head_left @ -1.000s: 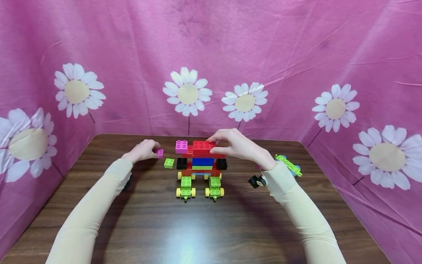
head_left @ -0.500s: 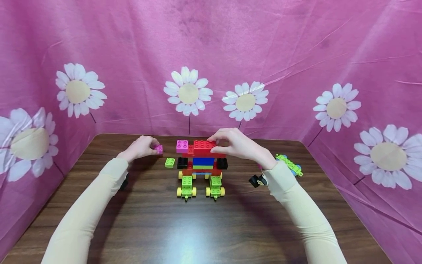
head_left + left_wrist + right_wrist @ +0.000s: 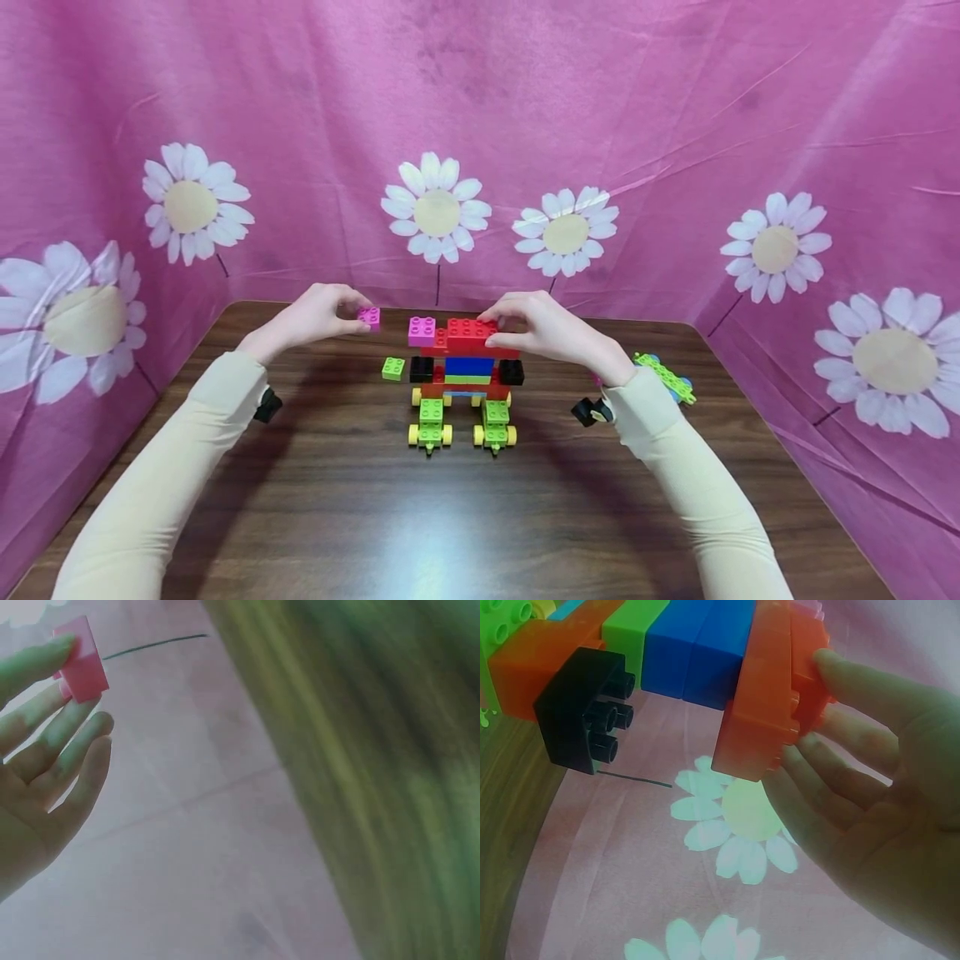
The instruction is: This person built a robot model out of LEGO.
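Note:
A small pink toy brick is pinched between the thumb and fingers of my left hand, raised left of the stacked model. In the left wrist view the same pink brick shows at the fingertips. My right hand grips the upper red brick at its right end. Below that brick the model has a blue layer, black bricks jutting from both sides, and lime wheeled bases. Another pink brick sits on its upper left.
A loose lime brick lies on the wooden table just left of the model. At the right, partly behind the right sleeve, lies a lime studded piece with blue parts. A pink flowered cloth hangs behind the table.
My left hand has lifted the pink brick upward from low near the table. The right hand keeps its grip on the red brick, and the view has shifted slightly.

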